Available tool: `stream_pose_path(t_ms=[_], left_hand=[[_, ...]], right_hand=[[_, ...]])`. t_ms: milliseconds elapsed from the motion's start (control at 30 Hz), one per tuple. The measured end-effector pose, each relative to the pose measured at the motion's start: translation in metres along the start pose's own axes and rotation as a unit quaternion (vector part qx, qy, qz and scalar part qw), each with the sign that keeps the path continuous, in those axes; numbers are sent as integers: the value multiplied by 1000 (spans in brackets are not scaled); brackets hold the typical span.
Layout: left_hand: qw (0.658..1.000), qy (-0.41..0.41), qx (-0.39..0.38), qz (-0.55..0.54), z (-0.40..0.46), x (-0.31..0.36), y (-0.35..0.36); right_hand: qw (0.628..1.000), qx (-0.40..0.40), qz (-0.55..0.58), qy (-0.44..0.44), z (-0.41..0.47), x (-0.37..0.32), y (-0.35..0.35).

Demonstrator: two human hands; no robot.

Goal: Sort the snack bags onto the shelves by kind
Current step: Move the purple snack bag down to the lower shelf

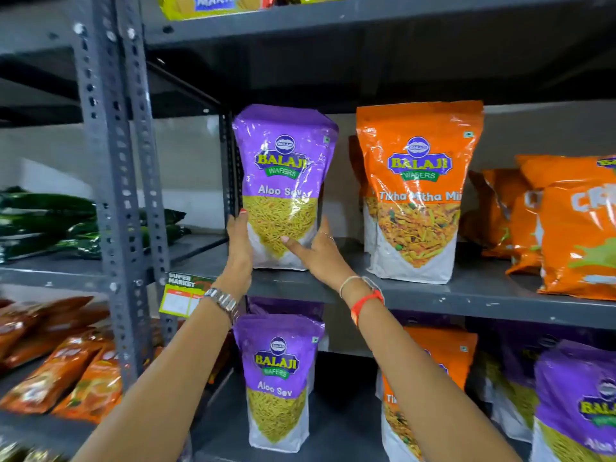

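Both forearms reached up; my left grip (238, 236) and right grip (316, 248) pressed the purple bag (283, 188) from either side, keeping it upright on the shelf (466, 295) beside the orange bag (416, 195).

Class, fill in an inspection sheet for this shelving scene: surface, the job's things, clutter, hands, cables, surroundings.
Surface: grey metal shelf, bags standing on it.
Job's things: purple Aloo Sev bag upright at the shelf's left end; orange Tikha Mitha Mix bag upright beside it, apart.
Clutter: price tag on the shelf edge.
Hands: left hand and right hand grip the purple bag's lower sides.
Cables: nothing seen.
Surroundings: green bags on the left rack; more purple and orange bags below.
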State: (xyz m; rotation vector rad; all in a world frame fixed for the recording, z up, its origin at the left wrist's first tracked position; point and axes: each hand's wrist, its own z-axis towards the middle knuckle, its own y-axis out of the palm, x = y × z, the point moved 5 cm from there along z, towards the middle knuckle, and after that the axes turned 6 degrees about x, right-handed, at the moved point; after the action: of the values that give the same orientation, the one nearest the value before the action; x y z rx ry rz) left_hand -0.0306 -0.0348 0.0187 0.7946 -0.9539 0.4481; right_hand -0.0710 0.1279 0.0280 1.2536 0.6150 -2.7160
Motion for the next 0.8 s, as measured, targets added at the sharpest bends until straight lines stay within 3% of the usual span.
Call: stream_pose_path(t_ms=[133,200,333,533,633,800], left_hand=[[996,-63,-59,1,-22,18,19],[996,-49,-71,26,-28,20,23],[998,-13,-18,62,-32,30,4],[986,57,-107,114,-70,49,-17],[982,98,-88,132,-94,57,-34],[985,131,-69,84,-144,63,-58]], right_hand=[[1000,-11,-3,9,10,-3,6],[1000,-1,-7,6,11,-2,7],[1000,-2,5,-4,4,-1,5],[999,10,38,-29,-22,-13,-5],[997,-3,62,-49,-42,-27,-9],[992,-26,84,-94,-85,-44,-8]])
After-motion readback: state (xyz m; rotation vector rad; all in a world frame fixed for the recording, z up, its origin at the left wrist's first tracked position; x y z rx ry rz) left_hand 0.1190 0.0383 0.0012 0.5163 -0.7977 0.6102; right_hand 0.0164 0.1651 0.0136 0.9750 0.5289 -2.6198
